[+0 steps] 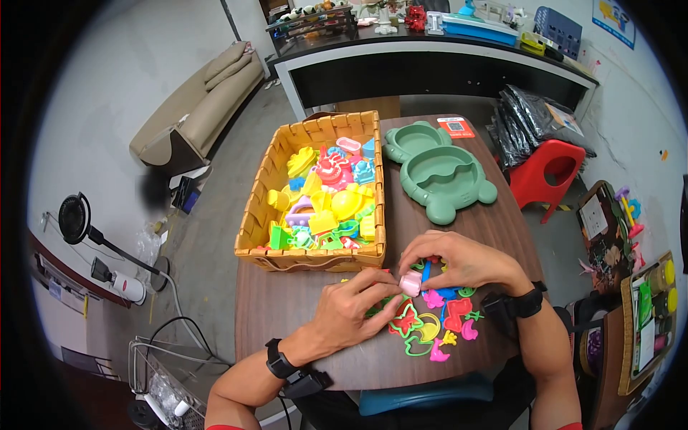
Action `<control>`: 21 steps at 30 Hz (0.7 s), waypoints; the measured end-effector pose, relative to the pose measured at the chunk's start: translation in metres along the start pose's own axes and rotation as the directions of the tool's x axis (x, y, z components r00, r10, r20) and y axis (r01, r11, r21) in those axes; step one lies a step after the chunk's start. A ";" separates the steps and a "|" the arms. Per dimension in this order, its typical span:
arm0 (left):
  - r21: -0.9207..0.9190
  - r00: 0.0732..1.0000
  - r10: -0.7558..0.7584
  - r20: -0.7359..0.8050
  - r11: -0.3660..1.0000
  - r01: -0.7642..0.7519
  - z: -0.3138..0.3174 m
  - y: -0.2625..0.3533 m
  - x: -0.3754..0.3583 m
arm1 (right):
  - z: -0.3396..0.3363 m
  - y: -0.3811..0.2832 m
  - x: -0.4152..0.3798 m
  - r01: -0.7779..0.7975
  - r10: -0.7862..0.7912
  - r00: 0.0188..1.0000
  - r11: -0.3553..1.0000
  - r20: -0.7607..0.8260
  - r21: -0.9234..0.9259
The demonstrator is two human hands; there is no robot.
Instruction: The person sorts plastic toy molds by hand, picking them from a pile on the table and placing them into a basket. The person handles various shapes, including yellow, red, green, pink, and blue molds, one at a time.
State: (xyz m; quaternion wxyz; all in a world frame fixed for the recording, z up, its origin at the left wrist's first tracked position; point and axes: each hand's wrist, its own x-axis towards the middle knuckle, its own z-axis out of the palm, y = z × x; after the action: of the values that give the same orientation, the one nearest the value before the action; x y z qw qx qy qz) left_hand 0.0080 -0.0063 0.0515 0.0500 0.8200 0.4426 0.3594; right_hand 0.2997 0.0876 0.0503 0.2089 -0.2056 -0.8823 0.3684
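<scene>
Between the fingertips of both hands is a small light-pink plastic toy piece [411, 282], its exact kind too small to make out. My left hand [356, 307] pinches it from the left and my right hand [459, 259] from the upper right. Around and below them, plastic cutters and small toy shapes lie spread on the brown table: a green-and-red star-like cutter [406, 319], a yellow ring [428, 327], a red cutter [459, 309], a pink shape [438, 351] and a green outline cutter [417, 347]. Some pieces are hidden under my hands.
A woven basket [251, 215] full of colourful plastic toys stands at the table's left. A green bear-shaped tray [443, 179] lies at the back right. Beyond are a red chair [548, 168] with black plastic packages [537, 122], and a black-topped desk [430, 64].
</scene>
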 end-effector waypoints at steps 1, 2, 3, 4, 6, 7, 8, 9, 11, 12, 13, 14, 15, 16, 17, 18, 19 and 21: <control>0.000 1.000 0.002 -0.001 1.000 -0.002 0.000 -0.001 0.000 | 0.000 0.000 0.000 0.004 -0.004 1.000 1.000 0.001 -0.025; 0.001 1.000 0.003 -0.002 1.000 -0.003 -0.001 -0.002 -0.001 | 0.001 0.000 0.001 0.007 -0.007 1.000 0.999 0.002 -0.050; 0.001 1.000 0.005 -0.002 1.000 -0.005 -0.001 -0.002 0.000 | -0.001 -0.004 0.002 0.007 -0.007 1.000 0.999 0.000 -0.050; 0.001 1.000 0.006 -0.001 1.000 -0.006 -0.001 -0.002 0.000 | -0.004 -0.009 0.002 -0.050 0.051 0.998 0.998 0.023 -0.044; 0.003 1.000 0.008 -0.002 1.000 -0.008 -0.002 -0.003 -0.001 | -0.004 -0.011 0.002 -0.106 0.108 0.993 0.994 0.045 -0.039; 0.003 1.000 0.009 -0.003 1.000 -0.009 -0.002 -0.003 -0.002 | -0.002 -0.006 0.001 -0.085 0.085 0.996 0.996 0.009 0.010; 0.004 1.000 0.009 -0.004 1.000 -0.009 -0.002 -0.003 -0.002 | 0.000 -0.001 0.000 -0.062 0.063 0.998 0.996 -0.027 0.058; 0.004 1.000 0.009 -0.004 1.000 -0.009 -0.003 -0.004 -0.004 | 0.002 0.004 0.000 -0.061 0.063 0.998 0.996 -0.027 0.058; 0.004 1.000 0.008 -0.005 1.000 -0.008 -0.002 -0.003 -0.003 | 0.005 0.015 0.000 -0.041 0.046 0.997 0.995 -0.060 0.091; 0.004 1.000 0.007 -0.006 1.000 -0.007 -0.002 -0.003 -0.003 | 0.006 0.017 0.000 -0.041 0.047 0.997 0.995 -0.059 0.091; 0.004 1.000 0.006 -0.006 1.000 -0.006 -0.002 -0.003 -0.002 | 0.006 0.019 -0.001 -0.030 0.038 0.996 0.993 -0.078 0.112; 0.004 1.000 0.005 -0.007 1.000 -0.005 -0.002 -0.003 -0.003 | 0.006 0.019 -0.001 -0.017 0.031 0.995 0.991 -0.097 0.133; 0.004 1.000 0.004 -0.008 1.000 -0.004 0.001 -0.001 -0.001 | 0.006 0.019 -0.001 -0.017 0.030 0.995 0.991 -0.096 0.132; 0.004 1.000 0.003 -0.009 1.000 -0.003 0.001 0.000 -0.001 | 0.005 0.019 -0.002 -0.043 0.058 0.994 0.986 -0.093 0.163; 0.004 1.000 0.002 -0.010 1.000 -0.002 0.000 -0.001 -0.003 | 0.004 0.019 -0.002 -0.068 0.087 0.992 0.979 -0.088 0.193; 0.004 1.000 0.001 -0.011 1.000 -0.001 0.000 -0.001 -0.002 | 0.003 0.018 -0.002 -0.094 0.115 0.990 0.970 -0.083 0.224; 0.004 1.000 0.000 -0.011 1.000 0.000 0.000 -0.001 -0.002 | 0.002 0.017 -0.002 -0.119 0.143 0.987 0.960 -0.077 0.254; 0.003 1.000 -0.001 -0.012 1.000 0.001 -0.001 -0.002 -0.004 | 0.000 0.012 -0.003 -0.145 0.171 0.983 0.948 -0.071 0.284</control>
State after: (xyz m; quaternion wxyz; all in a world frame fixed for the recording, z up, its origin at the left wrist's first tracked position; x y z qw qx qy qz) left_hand 0.0048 -0.0082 0.0492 0.0461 0.8178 0.4437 0.3636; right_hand 0.3042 0.0937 0.0409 0.2468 -0.2616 -0.7917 0.4937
